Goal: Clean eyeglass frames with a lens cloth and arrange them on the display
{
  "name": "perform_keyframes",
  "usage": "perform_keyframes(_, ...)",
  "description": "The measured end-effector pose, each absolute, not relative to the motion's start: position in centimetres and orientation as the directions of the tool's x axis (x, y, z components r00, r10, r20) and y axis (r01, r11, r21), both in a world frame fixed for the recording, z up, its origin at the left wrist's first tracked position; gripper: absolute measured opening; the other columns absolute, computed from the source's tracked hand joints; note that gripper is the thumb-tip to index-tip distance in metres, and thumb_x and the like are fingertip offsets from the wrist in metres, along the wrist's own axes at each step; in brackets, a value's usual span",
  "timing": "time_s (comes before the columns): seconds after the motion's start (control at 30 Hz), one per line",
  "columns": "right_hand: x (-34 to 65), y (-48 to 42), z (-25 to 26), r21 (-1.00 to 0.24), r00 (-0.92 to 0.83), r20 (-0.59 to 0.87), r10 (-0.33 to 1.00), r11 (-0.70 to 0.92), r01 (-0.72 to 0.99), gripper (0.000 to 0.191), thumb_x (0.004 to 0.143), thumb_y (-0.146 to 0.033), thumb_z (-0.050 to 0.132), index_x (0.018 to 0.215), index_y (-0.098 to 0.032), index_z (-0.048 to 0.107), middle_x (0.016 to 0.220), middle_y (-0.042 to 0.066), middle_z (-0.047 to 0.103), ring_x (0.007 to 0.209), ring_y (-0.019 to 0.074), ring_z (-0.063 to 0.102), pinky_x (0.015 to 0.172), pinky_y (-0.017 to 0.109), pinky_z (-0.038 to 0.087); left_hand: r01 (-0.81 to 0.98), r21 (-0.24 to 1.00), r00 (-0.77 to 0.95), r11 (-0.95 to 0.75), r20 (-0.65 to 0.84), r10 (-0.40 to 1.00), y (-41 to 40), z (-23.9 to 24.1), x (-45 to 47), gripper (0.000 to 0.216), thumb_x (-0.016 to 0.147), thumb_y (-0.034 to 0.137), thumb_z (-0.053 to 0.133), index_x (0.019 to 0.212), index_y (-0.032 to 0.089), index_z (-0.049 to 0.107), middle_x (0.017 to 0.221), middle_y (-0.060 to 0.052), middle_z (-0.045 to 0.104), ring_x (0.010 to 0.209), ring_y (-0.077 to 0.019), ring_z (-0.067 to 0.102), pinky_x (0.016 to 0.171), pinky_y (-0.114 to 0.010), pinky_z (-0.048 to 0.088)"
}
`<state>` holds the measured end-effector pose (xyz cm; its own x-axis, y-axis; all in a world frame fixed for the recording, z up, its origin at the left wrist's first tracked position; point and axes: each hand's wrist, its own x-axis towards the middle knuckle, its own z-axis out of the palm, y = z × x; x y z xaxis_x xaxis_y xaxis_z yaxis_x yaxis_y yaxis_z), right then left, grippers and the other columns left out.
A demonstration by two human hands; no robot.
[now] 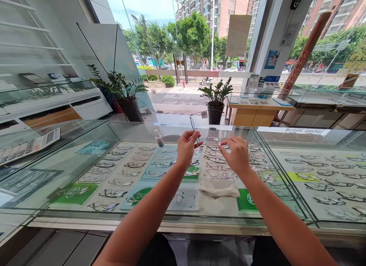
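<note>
My left hand [186, 146] is closed on a pair of thin dark-framed glasses [195, 123], holding them upright above the glass counter [137, 128]; a small tag hangs from the frame. My right hand [236, 154] hovers just to the right, fingers curled and pinched toward a row of frames lying under the glass; I cannot make out anything in it. A folded beige cloth [219, 189] lies on the counter below my right wrist. A small white spray bottle [159, 138] stands left of my left hand.
Many glasses frames lie in rows inside the display case [120, 170] and in the case to the right [323, 174]. A calculator [45, 138] sits on the left counter. Two potted plants [215, 102] stand by the shop window beyond.
</note>
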<state>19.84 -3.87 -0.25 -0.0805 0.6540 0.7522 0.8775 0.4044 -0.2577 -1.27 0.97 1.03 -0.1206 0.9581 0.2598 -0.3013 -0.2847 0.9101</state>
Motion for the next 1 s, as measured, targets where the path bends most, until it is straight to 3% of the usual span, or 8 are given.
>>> perform_keyframes(0.13,19.4,-4.5,0.3,-0.271,-0.058,0.768,0.637,0.406,0.873,0.019,0.101,-0.041,0.071,0.105,-0.023,0.076,0.113,0.010,0.078,0.106,0.0340,0.064,0.094,0.051,0.044,-0.261,0.918,-0.042,-0.298,0.297,0.954,0.6,0.9,-0.8,0.052,0.075,0.063,0.091,0.093,0.019,0.070,0.108,-0.007,0.073,0.109,-0.0220,0.070,0.085,-0.037,0.069)
perform_keyframes(0.3,18.4,-5.2,0.6,-0.354,-0.140,0.749,0.648,0.569,0.742,0.036,0.102,-0.043,0.070,0.131,-0.024,0.073,0.130,0.012,0.076,0.119,0.0340,0.066,0.104,0.053,0.051,-0.191,0.938,0.126,-0.289,0.315,0.941,-0.6,0.4,0.4,0.049,0.074,0.058,0.092,0.084,0.018,0.066,0.120,-0.009,0.070,0.106,-0.0223,0.069,0.076,-0.031,0.067)
perform_keyframes(0.47,17.9,-5.0,-0.2,-0.455,-0.190,0.706,0.682,0.643,0.617,0.033,0.104,-0.036,0.066,0.134,-0.023,0.070,0.132,0.013,0.077,0.126,0.0331,0.068,0.112,0.055,0.053,-0.216,0.929,0.208,-0.300,0.343,0.916,-1.5,0.1,1.1,0.043,0.076,0.052,0.093,0.084,0.017,0.068,0.126,-0.011,0.068,0.115,-0.0265,0.068,0.079,-0.033,0.066)
perform_keyframes(0.77,17.9,-5.0,-0.2,-0.614,-0.174,0.653,0.737,0.650,0.449,0.033,0.105,-0.038,0.065,0.136,-0.025,0.067,0.127,0.011,0.077,0.117,0.0289,0.072,0.101,0.048,0.060,-0.222,0.943,0.258,-0.248,0.302,0.918,-1.9,0.8,0.8,0.041,0.084,0.058,0.086,0.093,0.019,0.076,0.140,-0.012,0.067,0.115,-0.0263,0.072,0.080,-0.031,0.064)
perform_keyframes(0.9,18.1,-4.7,-0.3,-0.618,-0.159,0.651,0.742,0.640,0.457,0.035,0.106,-0.044,0.065,0.134,-0.025,0.068,0.124,0.011,0.075,0.115,0.0288,0.071,0.101,0.048,0.059,-0.110,0.911,0.236,-0.397,0.412,0.880,-1.9,1.1,0.6,0.035,0.093,0.056,0.077,0.098,0.021,0.080,0.135,-0.013,0.070,0.123,-0.0294,0.069,0.084,-0.034,0.062)
perform_keyframes(1.0,18.5,-4.4,-0.5,-0.627,-0.127,0.638,0.759,0.609,0.485,0.041,0.106,-0.046,0.064,0.141,-0.025,0.066,0.128,0.012,0.073,0.112,0.0282,0.071,0.101,0.048,0.058,0.041,0.854,0.092,-0.519,0.514,0.853,-1.3,1.5,-0.1,0.026,0.098,0.047,0.071,0.104,0.023,0.077,0.126,-0.011,0.073,0.123,-0.0282,0.068,0.091,-0.036,0.059)
